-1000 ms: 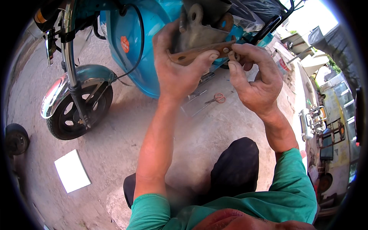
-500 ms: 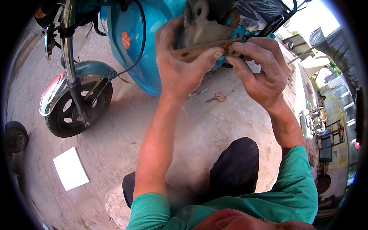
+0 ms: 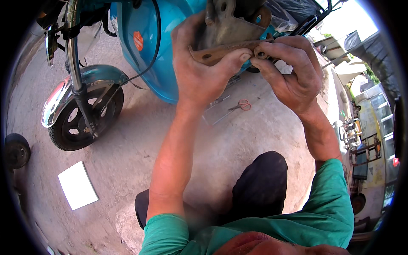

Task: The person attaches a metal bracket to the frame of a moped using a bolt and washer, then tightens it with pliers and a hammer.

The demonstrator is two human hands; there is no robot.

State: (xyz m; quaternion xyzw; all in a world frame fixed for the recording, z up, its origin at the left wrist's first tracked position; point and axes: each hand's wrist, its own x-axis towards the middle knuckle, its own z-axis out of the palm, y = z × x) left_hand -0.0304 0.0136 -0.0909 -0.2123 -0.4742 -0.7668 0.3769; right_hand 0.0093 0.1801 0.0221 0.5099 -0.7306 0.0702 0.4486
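My left hand (image 3: 197, 63) is closed round a worn metal bracket (image 3: 236, 32), its thumb pressed along the rusty flange. The flange has a hole near its left end, and lugs with round holes rise from the bracket's upper part. At the flange's right end, my right hand (image 3: 293, 68) pinches a small rusty nut (image 3: 261, 54) between thumb and fingers, its hole facing me. Fingers hide part of where nut and flange meet. Behind the bracket is the turquoise body panel (image 3: 140, 25) of a vehicle.
The vehicle's front wheel (image 3: 87, 112) with a chrome fender stands at left. Orange-handled scissors (image 3: 243, 105) lie on the concrete floor below my hands. A white square board (image 3: 78, 185) is on the floor at lower left. My dark-clothed knee (image 3: 261, 182) is beneath my arms.
My right fingers have shifted slightly on the nut, so more of its hole shows. The bracket has tilted or moved a little; my left hand keeps its grip.
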